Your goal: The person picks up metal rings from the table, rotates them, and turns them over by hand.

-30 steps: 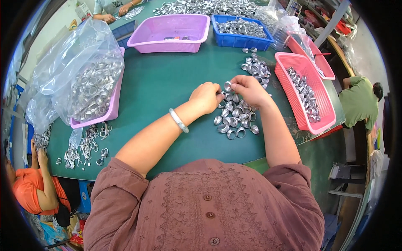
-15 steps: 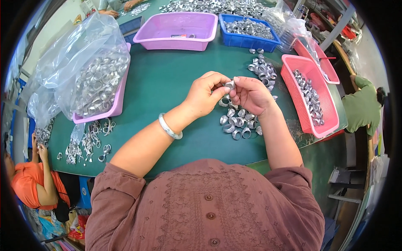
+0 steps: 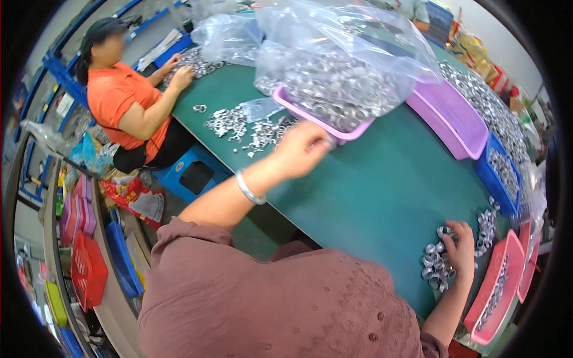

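My left hand is closed, pinching a silver-grey metal ring that is slightly blurred at the fingertips. It hovers beside the near edge of a lilac basket, which holds a clear plastic bag full of similar rings. On the right, my right hand rests at a loose pile of rings on the green table. Its thumb and fingers curl around a ring at the pile's upper edge. A pale bangle circles my left wrist.
Small metal pieces lie left of the bag. Another lilac basket, a blue tray of rings and a pink basket line the far and right sides. A co-worker in orange sits at left, handling metal pieces.
The view has swung left. My hands, together around a ring before, have parted: the left has moved to the bagged rings with the ring, the right down to the loose pile.
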Demonstrator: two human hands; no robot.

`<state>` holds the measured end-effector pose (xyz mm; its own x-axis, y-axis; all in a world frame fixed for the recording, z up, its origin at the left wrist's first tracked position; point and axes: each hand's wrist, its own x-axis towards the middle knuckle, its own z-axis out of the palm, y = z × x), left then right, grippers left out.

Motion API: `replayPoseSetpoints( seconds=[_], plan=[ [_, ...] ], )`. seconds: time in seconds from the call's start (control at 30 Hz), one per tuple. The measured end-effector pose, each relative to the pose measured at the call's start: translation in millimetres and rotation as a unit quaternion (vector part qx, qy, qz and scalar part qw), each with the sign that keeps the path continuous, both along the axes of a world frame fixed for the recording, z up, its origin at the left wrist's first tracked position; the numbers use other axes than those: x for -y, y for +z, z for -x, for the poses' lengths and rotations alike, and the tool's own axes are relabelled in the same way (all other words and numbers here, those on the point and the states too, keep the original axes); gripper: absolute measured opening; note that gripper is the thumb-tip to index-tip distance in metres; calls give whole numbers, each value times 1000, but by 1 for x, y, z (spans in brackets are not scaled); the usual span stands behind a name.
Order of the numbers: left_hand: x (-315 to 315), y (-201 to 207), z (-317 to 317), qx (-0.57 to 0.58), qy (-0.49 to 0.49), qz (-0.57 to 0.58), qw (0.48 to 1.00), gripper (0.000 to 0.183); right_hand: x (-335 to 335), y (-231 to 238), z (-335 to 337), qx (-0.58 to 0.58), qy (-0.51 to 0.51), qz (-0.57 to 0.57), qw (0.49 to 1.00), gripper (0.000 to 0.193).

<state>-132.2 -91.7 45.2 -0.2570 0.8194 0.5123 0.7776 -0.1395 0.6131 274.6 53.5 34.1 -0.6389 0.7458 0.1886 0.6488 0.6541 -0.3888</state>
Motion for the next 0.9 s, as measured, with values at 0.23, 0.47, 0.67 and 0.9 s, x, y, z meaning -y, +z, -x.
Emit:
replayPoseSetpoints(
  seconds=[0.23,0.47,0.67,0.9],
  plan=[
    [38,5,205,-22,485,157,860,20,1,4,7,23,-18,27,999,31],
    [8,-13,247,-39,558,177,810,19,4,5,3,44,-40,47,997,43],
    [2,-31,273,18,572,124,810,15,8,8,10,50,-62,41,996,44],
    [-1,-39,292,20,568,138,811,14,5,7,10,56,-55,62,995,44]
  ],
)
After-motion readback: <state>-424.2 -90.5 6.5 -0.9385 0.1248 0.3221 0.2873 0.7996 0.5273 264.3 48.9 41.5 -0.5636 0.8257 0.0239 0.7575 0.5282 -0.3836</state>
